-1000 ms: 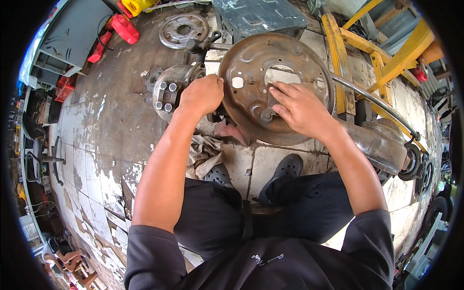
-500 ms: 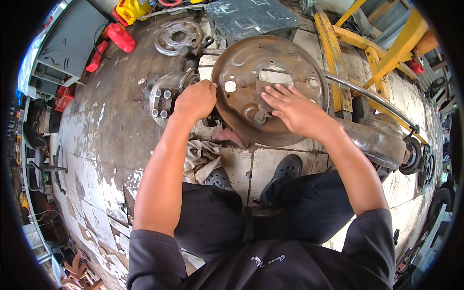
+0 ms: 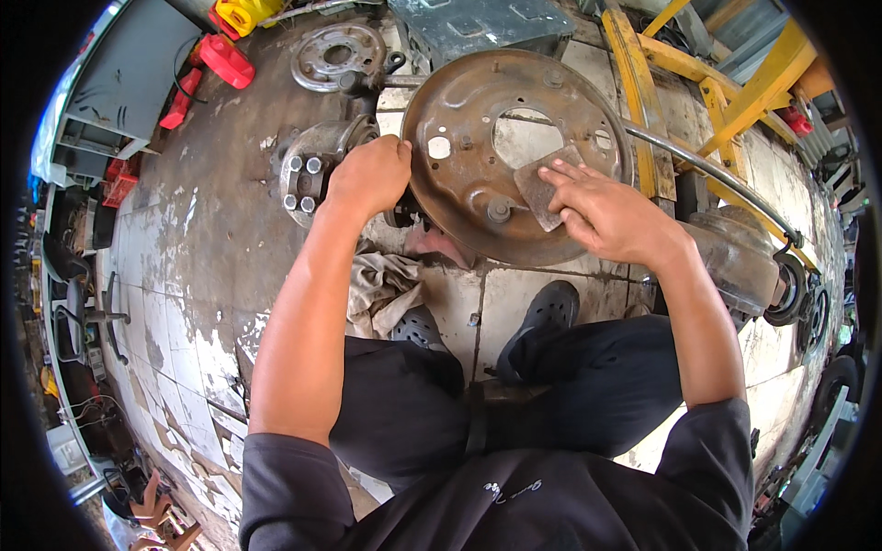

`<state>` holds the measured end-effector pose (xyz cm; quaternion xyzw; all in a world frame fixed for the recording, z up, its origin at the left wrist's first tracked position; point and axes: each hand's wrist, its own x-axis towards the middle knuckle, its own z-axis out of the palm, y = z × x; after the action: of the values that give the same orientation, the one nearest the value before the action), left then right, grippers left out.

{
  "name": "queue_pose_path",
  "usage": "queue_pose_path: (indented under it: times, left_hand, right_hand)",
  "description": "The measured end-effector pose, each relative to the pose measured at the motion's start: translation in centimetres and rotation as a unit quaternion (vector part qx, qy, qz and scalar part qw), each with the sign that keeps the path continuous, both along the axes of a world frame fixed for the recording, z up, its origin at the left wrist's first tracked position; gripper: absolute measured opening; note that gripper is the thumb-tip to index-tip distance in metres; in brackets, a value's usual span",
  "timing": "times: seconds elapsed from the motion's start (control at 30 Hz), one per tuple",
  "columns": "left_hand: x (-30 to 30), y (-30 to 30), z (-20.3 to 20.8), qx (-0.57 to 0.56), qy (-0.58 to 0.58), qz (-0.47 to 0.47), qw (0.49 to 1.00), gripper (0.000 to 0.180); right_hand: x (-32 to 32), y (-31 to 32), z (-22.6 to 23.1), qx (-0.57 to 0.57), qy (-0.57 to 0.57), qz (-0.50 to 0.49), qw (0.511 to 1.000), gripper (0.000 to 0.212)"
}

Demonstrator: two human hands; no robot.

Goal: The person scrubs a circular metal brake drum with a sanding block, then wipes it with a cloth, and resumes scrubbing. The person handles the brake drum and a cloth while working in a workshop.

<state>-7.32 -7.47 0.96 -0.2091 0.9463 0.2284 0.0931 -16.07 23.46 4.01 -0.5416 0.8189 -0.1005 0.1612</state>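
A round, rusty brake backing plate (image 3: 464, 197) stands tilted in front of me, with a large centre hole and several smaller ones. Its left rim is held by my left hand (image 3: 372, 176), whose fingers are curled closed around the edge. On the plate's lower right face lies a worn brown square of sandpaper (image 3: 537, 195). My right hand (image 3: 608, 213) holds that sheet against the metal, fingertips on top of it and the thumb near its lower edge. Just left of my left hand is a greasy hub (image 3: 296, 188) with several bright bolts.
A crumpled rag (image 3: 378, 289) lies by my left shoe. Beyond the plate are a dark metal box (image 3: 482, 28) and a silver disc (image 3: 338, 57). A yellow frame (image 3: 634, 101) and a long rod (image 3: 707, 173) stretch along the right, above a heavy axle housing (image 3: 726, 262).
My right hand has slid right and slightly down across the plate, bringing the sandpaper into plain sight. The plate sits a little higher in view. My left hand keeps its hold.
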Motion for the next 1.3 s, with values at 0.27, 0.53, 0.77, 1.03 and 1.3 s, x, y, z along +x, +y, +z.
queue_pose_path:
  times: [0.27, 0.53, 0.77, 1.03, 1.3]
  left_hand:
    - [-0.1, 0.4, 0.4, -0.009, -0.007, -0.003, 1.0, 0.046]
    - [0.4, -0.2, -0.2, 0.008, 0.005, 0.004, 1.0, 0.046]
    - [-0.2, 0.3, 0.5, -0.003, -0.022, -0.006, 1.0, 0.047]
    - [0.2, 0.5, 0.9, -0.003, -0.031, -0.001, 1.0, 0.047]
    - [0.7, 0.3, 0.1, -0.001, 0.011, 0.012, 1.0, 0.047]
  right_hand:
    - [0.8, -2.3, -2.1, 0.017, 0.026, -0.007, 0.999, 0.066]
    - [0.6, -3.1, -1.8, 0.046, 0.002, 0.012, 0.999, 0.068]
    - [0.3, -4.2, -2.6, -0.005, 0.0, 0.007, 1.0, 0.065]
    - [0.3, -3.1, -0.6, 0.051, -0.051, 0.008, 0.997, 0.067]
    - [0.3, -3.2, -0.8, 0.041, -0.044, -0.002, 0.998, 0.062]
